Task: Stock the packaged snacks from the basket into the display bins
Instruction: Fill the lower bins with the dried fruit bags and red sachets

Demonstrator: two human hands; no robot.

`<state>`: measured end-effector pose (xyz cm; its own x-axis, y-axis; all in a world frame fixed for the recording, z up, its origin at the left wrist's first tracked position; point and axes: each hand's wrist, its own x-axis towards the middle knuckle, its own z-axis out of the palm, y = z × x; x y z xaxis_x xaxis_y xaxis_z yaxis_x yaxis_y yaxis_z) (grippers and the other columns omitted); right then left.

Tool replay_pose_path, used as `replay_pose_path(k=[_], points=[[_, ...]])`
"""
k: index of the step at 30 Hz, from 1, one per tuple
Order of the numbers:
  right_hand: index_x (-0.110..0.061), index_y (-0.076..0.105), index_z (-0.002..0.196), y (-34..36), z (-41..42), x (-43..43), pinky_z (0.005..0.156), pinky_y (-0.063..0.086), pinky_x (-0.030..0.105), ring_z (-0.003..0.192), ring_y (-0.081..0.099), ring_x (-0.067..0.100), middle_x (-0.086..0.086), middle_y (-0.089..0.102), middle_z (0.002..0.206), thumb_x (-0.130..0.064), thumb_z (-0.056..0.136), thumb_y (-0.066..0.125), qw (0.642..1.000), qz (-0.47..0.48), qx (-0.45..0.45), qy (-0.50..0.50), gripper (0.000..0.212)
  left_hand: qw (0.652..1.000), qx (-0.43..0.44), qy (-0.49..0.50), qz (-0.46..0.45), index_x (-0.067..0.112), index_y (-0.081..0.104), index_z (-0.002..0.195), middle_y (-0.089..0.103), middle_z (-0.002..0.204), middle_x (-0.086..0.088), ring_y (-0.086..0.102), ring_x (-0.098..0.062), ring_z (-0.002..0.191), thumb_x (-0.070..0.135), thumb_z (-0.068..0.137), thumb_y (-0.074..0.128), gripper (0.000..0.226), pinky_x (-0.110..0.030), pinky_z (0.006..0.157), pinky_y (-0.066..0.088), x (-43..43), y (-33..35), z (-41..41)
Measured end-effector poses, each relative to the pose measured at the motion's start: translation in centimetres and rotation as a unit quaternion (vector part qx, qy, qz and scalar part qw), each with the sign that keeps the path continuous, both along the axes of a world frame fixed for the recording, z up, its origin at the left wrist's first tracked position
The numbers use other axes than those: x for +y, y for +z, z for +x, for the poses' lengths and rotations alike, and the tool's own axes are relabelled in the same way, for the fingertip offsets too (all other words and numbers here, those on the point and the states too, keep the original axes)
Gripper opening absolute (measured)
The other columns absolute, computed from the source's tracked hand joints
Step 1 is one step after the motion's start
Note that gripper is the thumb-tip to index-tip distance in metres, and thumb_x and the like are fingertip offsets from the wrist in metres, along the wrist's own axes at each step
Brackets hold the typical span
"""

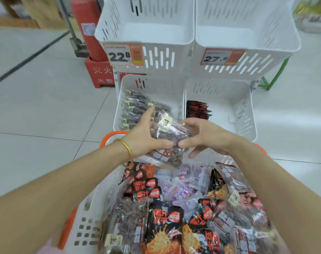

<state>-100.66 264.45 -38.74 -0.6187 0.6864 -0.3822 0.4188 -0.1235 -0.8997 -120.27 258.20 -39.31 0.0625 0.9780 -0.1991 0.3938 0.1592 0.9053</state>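
Left hand [147,137] and right hand [203,138] curl their fingers round opposite sides of one packet, thumbs nearly meeting beneath it, above the far rim of the white basket [90,217] (heaped with mixed snack packs). Just beyond, the lower left bin [117,110] holds matching packets. Between both palms sits the clear packet of dark snacks [172,132].
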Motion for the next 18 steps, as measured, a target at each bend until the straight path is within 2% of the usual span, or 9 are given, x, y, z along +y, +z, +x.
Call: replay_pose_path(k=[2,4,6,8,10,12,14,15,18], points=[[-0.015,0.052,0.125,0.2,-0.9,2.4,0.057,0.057,0.032,0.087,0.065,0.020,0.004,0.057,0.123,-0.007,0.072,0.078,0.997,0.061,0.009,-0.051,0.059,0.999,0.018,0.027,0.032,0.030,0.002,0.149,0.035,0.125,0.009,0.038,-0.005,0.115,0.033,0.077,0.073,0.101,-0.022,0.090,0.034,2.1,0.1,-0.5],[-0.019,0.056,0.120,-0.1,-1.7,4.8,0.069,0.057,0.036,0.087,0.063,0.013,-0.001,0.061,0.113,-0.008,0.073,0.078,0.973,0.191,-0.018,-0.127,0.053,0.993,0.052,0.081,0.071,0.022,0.011,0.149,0.038,0.131,0.002,0.040,-0.013,0.121,0.038,0.084,0.063,0.084,-0.025,0.093,0.035,4.3,-0.6,-2.2],[-0.026,0.061,0.116,-1.0,-2.5,7.0,0.084,0.052,0.038,0.099,0.062,0.016,-0.007,0.066,0.109,-0.013,0.075,0.076,0.894,0.403,-0.100,-0.170,0.046,0.967,0.206,0.103,0.107,0.017,0.020,0.148,0.036,0.142,-0.005,0.034,-0.022,0.130,0.041,0.090,0.053,0.071,-0.033,0.105,0.031,6.4,-2.6,-4.4],[-0.024,0.063,0.115,-2.3,-3.5,8.9,0.083,0.050,0.036,0.102,0.061,0.024,-0.005,0.067,0.111,-0.013,0.077,0.072,0.794,0.570,-0.136,-0.162,0.041,0.924,0.362,0.073,0.096,0.016,0.026,0.146,0.033,0.146,-0.006,0.028,-0.026,0.133,0.048,0.092,0.042,0.065,-0.038,0.109,0.024,7.5,-5.5,-6.1],[-0.020,0.064,0.114,-4.0,-4.7,11.4,0.082,0.049,0.034,0.103,0.061,0.029,-0.002,0.067,0.113,-0.010,0.077,0.070,0.725,0.661,-0.139,-0.138,0.038,0.888,0.453,0.029,0.075,0.019,0.031,0.144,0.037,0.144,-0.003,0.032,-0.024,0.132,0.055,0.087,0.018,0.068,-0.040,0.108,0.024,7.8,-8.2,-6.3],[-0.017,0.065,0.114,-5.7,-6.2,13.7,0.085,0.047,0.034,0.105,0.060,0.030,-0.001,0.066,0.116,-0.008,0.077,0.069,0.691,0.695,-0.152,-0.130,0.038,0.864,0.495,0.007,0.094,0.020,0.046,0.136,0.053,0.133,-0.001,0.047,-0.023,0.122,0.045,0.084,0.014,0.065,-0.040,0.102,0.034,7.9,-10.1,-6.1],[-0.015,0.065,0.114,-7.0,-7.9,15.8,0.086,0.045,0.034,0.105,0.060,0.032,0.002,0.066,0.115,-0.005,0.077,0.069,0.683,0.704,-0.156,-0.118,0.039,0.856,0.499,0.025,0.134,0.018,0.057,0.126,0.063,0.119,-0.002,0.058,-0.023,0.108,0.036,0.083,0.028,0.055,-0.039,0.093,0.043,8.4,-10.7,-6.2],[-0.013,0.065,0.114,-7.5,-8.7,16.5,0.085,0.046,0.036,0.104,0.060,0.033,0.004,0.066,0.115,-0.004,0.076,0.070,0.693,0.693,-0.164,-0.110,0.039,0.852,0.503,0.032,0.141,0.017,0.058,0.124,0.064,0.116,-0.001,0.060,-0.023,0.105,0.035,0.082,0.032,0.053,-0.038,0.092,0.044,8.6,-10.7,-6.3],[-0.014,0.058,0.124,-8.5,-10.6,18.8,0.083,0.048,0.039,0.107,0.057,0.035,0.009,0.062,0.121,-0.005,0.083,0.065,0.784,0.573,-0.217,-0.100,0.043,0.840,0.519,0.039,0.154,0.018,0.058,0.124,0.065,0.115,0.000,0.061,-0.022,0.105,0.033,0.080,0.035,0.052,-0.036,0.091,0.045,9.0,-11.1,-6.4]])
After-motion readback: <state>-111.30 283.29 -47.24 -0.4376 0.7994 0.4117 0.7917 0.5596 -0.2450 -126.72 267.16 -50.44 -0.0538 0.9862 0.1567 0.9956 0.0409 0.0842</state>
